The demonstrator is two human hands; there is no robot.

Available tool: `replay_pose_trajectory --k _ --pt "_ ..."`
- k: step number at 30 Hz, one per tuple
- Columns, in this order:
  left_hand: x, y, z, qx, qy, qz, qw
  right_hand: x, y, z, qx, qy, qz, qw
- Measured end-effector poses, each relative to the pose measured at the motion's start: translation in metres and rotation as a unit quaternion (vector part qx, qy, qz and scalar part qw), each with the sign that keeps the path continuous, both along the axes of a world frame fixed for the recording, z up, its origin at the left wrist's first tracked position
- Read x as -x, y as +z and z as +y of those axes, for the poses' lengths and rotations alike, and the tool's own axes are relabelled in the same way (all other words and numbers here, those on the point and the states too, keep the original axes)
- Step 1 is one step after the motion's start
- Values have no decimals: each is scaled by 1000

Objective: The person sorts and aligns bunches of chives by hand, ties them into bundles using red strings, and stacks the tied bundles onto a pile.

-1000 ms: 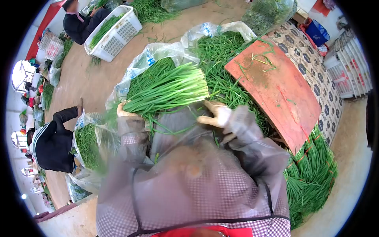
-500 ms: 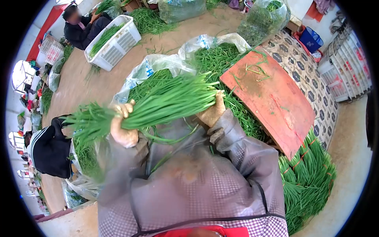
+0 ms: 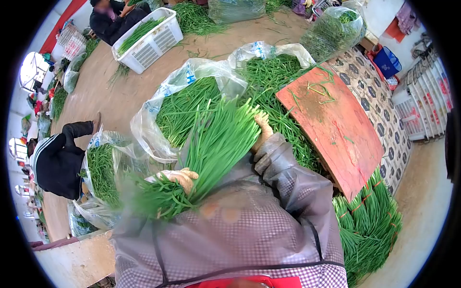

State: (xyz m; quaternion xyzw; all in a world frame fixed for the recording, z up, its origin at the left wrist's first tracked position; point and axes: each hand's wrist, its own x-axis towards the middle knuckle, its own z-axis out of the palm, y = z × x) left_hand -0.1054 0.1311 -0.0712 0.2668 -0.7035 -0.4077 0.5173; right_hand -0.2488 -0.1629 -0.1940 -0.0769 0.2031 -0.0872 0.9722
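A large bunch of garlic chives (image 3: pixel 223 141) slants across my front, pale cut ends at the upper right. My right hand (image 3: pixel 263 130), in a dirty cream-coloured glove, is closed round the pale end. My left hand (image 3: pixel 181 179), also gloved, is closed over the leafy lower part. Below and left of it the leaf tips (image 3: pixel 161 197) hang bent and blurred by motion. Behind the bunch, an open plastic bag (image 3: pixel 144 126) holds more loose chives (image 3: pixel 185 108). The bunch hides part of this bag.
A red board (image 3: pixel 336 127) with scraps lies to my right. Below it are chive bundles (image 3: pixel 370 225) tied with red bands. Another chive-filled bag (image 3: pixel 104 168) stands left, beside a person in black (image 3: pixel 57 165). A white crate (image 3: pixel 152 48) stands at the back near another person (image 3: pixel 115 21).
The bunch has turned from nearly level to steeply slanted. My left hand has moved down and to the right with the leafy end; my right hand keeps the cut end.
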Motion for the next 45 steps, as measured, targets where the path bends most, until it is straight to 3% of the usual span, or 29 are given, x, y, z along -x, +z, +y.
replay_pose_trajectory --k 3,7,12,15,16,17,19,21,23,25,27,29,31,33,35,36,37,38,39,41,43,45 --pt "-1 -9 17 -114 -38 19 993 -3 -4 2 83 -34 79 993" --pt "-3 -16 34 -254 -68 45 964 -3 35 7 52 -51 13 997" --pt "1 25 36 -310 -64 94 944 -11 34 -4 66 -45 22 997" --pt "0 39 34 -410 -61 216 884 -12 42 -7 85 -27 -5 996" --pt "-16 4 33 -304 -123 212 921 -10 45 -7 114 -18 -24 993" --pt "-22 -9 38 -302 -122 213 921 -9 49 -7 143 -9 -43 989" --pt "-28 -21 50 -356 -121 392 840 -10 50 -7 128 -4 -34 991" --pt "-39 -16 65 -351 -84 452 816 -10 59 -5 113 -4 -46 993" --pt "-64 18 77 -531 200 292 770 -8 65 -4 111 0 -50 993" --pt "-128 12 70 -630 229 42 741 -9 73 -3 120 -7 -39 992" --pt "-176 -26 80 -491 473 59 729 -11 76 -2 113 -3 -48 992" --pt "-218 -36 58 -388 553 49 736 -13 77 -1 120 -8 -43 992" --pt "-188 -1 1 -409 551 -32 727 -15 77 -1 128 -7 -46 991" --pt "-139 34 -49 -427 432 -125 785 -17 74 -1 133 -5 -47 990" --pt "-95 64 -90 -482 378 -228 757 -19 76 -2 135 -3 -45 990" --pt "-97 51 -93 -479 377 -227 759 -20 77 -2 134 -1 -44 990" --pt "-102 21 -97 -443 309 -80 838 -20 85 0 142 -12 -34 989" --pt "-92 23 -108 -393 231 69 888 -21 92 1 131 -5 -45 990" --pt "-83 30 -110 -423 216 83 876 -24 99 2 119 2 -56 991" --pt "-36 107 -127 -482 189 110 849 -29 114 5 123 -8 -43 991" --pt "-35 78 -134 -488 148 237 827 -33 127 6 152 25 -80 985" --pt "-30 62 -139 -440 150 216 859 -40 142 8 196 27 -136 971"
